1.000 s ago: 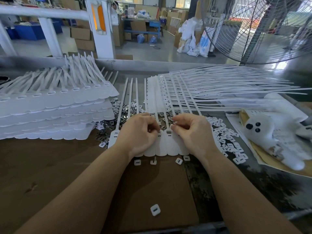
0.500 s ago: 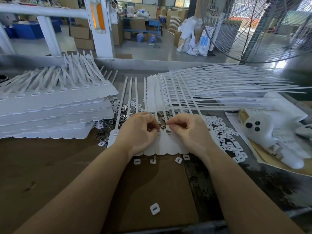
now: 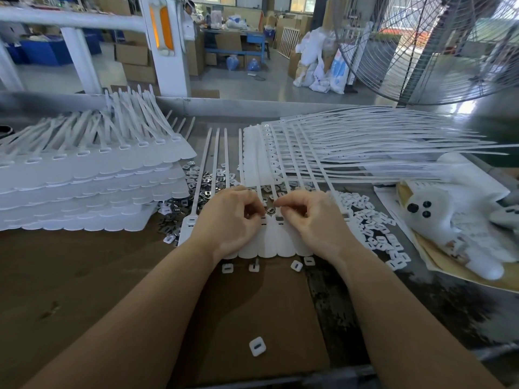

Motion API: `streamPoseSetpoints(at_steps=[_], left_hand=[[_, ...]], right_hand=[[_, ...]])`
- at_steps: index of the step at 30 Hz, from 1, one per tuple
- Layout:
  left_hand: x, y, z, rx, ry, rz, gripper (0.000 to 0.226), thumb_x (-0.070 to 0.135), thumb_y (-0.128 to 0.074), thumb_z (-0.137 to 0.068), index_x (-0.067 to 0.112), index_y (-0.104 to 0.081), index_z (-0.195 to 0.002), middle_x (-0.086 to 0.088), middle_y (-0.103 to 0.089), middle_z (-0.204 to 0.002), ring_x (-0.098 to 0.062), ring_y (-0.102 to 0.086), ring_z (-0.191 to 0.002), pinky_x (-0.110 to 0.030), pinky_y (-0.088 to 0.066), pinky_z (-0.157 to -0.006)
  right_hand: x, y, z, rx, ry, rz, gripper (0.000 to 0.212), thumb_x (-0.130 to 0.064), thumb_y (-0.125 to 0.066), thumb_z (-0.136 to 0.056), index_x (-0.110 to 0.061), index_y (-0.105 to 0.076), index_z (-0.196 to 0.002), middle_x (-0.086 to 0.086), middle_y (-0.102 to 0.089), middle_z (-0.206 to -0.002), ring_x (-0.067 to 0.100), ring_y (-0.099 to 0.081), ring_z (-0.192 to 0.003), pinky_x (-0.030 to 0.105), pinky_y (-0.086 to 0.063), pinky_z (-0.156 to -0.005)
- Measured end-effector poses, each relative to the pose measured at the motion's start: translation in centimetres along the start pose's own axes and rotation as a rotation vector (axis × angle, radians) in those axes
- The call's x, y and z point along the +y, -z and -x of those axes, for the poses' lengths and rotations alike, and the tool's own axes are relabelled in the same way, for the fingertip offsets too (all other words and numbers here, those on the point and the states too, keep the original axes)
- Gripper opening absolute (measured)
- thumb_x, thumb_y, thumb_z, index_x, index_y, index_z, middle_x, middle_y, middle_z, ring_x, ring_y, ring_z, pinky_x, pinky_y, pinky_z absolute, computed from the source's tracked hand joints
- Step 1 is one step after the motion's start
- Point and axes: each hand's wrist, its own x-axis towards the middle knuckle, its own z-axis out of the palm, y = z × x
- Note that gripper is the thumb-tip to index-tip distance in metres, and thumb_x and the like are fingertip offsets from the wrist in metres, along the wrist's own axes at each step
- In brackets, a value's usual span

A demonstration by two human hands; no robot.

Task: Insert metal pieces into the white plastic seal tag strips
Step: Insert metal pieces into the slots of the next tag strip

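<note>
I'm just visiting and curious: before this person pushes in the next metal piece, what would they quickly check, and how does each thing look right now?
1. Tag strip lies flat on the table: ok.
2. Left hand steadies the strip: ok.
3. Right hand holds a metal piece at its fingertips: cannot tell, too small.
4. Open slot beneath the right fingertips: ok.
5. Loose metal pieces in reach behind the hands: ok.
6. White caps on hand at the right: ok.

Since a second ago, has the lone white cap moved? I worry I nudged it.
No. The lone white cap sits at the same spot on the cardboard sheet.
</note>
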Motion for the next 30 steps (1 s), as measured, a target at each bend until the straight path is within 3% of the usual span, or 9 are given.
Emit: streamPoseSetpoints(at_steps=[3, 11, 17, 24, 30], left_hand=[[-0.01, 0.02, -0.02, 0.000, -0.002, -0.003, 0.015, 0.015, -0.060, -0.079, 0.029, -0.064, -0.077, 0.018, -0.052, -0.080, -0.002, -0.050, -0.079, -0.009, -0.036, -0.068], [0.05, 0.00, -0.01, 0.011, 0.003, -0.009, 0.012, 0.016, -0.060, -0.080, 0.026, -0.066, -0.080, 0.021, -0.049, -0.078, 0.000, -0.047, -0.077, -0.010, -0.033, -0.066], [0.08, 0.04, 0.01, 0.007, 0.010, -0.007, 0.012, 0.016, -0.060, -0.080, 0.026, -0.066, -0.080, 0.021, -0.049, -0.078, -0.003, -0.048, -0.079, -0.017, -0.034, -0.071], [0.15, 0.05, 0.04, 0.011, 0.009, -0.009, 0.012, 0.015, -0.060, -0.080, 0.025, -0.067, -0.080, 0.017, -0.051, -0.079, -0.004, -0.049, -0.078, -0.017, -0.035, -0.071], [0.07, 0.03, 0.07, 0.011, 0.007, 0.000, 0.013, 0.014, -0.060, -0.080, 0.027, -0.065, -0.078, 0.019, -0.050, -0.078, 0.001, -0.047, -0.074, -0.013, -0.035, -0.067]], right_hand=[[-0.04, -0.12, 0.05, 0.011, 0.011, 0.019, 0.017, -0.013, -0.058, -0.090, -0.018, -0.070, -0.099, -0.013, -0.062, -0.082, -0.002, -0.052, -0.071, 0.021, -0.043, -0.074], [0.00, 0.14, -0.10, 0.051, -0.041, -0.063, 0.010, -0.012, -0.065, -0.085, -0.019, -0.071, -0.087, -0.007, -0.068, -0.085, 0.006, -0.062, -0.082, 0.021, -0.049, -0.081], [0.07, 0.02, -0.14, 0.057, -0.043, -0.093, 0.010, -0.010, -0.067, -0.083, -0.018, -0.073, -0.086, -0.008, -0.069, -0.079, 0.000, -0.063, -0.075, 0.008, -0.047, -0.070], [0.02, -0.07, 0.00, 0.025, -0.014, -0.034, 0.014, -0.011, -0.064, -0.086, -0.017, -0.073, -0.095, -0.004, -0.071, -0.091, 0.008, -0.064, -0.087, 0.027, -0.050, -0.087], [-0.02, -0.04, 0.01, 0.045, -0.009, -0.024, 0.012, -0.010, -0.063, -0.086, -0.016, -0.071, -0.091, -0.006, -0.068, -0.086, 0.008, -0.063, -0.085, 0.021, -0.049, -0.084]])
